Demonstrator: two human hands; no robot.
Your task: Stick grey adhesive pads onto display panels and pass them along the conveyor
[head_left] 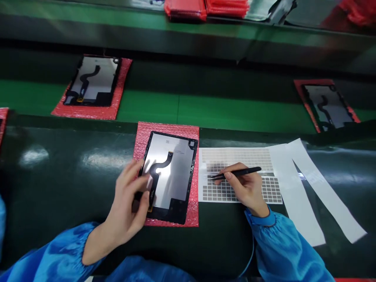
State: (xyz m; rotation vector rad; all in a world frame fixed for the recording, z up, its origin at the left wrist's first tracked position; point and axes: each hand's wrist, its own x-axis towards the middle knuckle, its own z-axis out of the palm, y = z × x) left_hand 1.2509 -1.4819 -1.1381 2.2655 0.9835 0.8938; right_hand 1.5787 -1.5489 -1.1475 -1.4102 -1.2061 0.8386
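A tablet display panel (176, 172) with a black frame and a silvery back lies on a pink bubble-wrap pad (147, 137), with a black flex cable (158, 169) curving across it. My left hand (129, 199) rests over the panel's left edge, fingers spread, hiding part of the cable's lower end. My right hand (243, 186) grips black tweezers (237, 173), their tips at a sheet of small grey labels (235, 160). Whether the tips touch a label is hard to tell.
Two white paper strips (305, 188) lie to the right of the label sheet on the dark bench. Beyond, a green conveyor belt (211, 105) carries similar panels on pink pads. Red packages (205, 8) stand on a far ledge.
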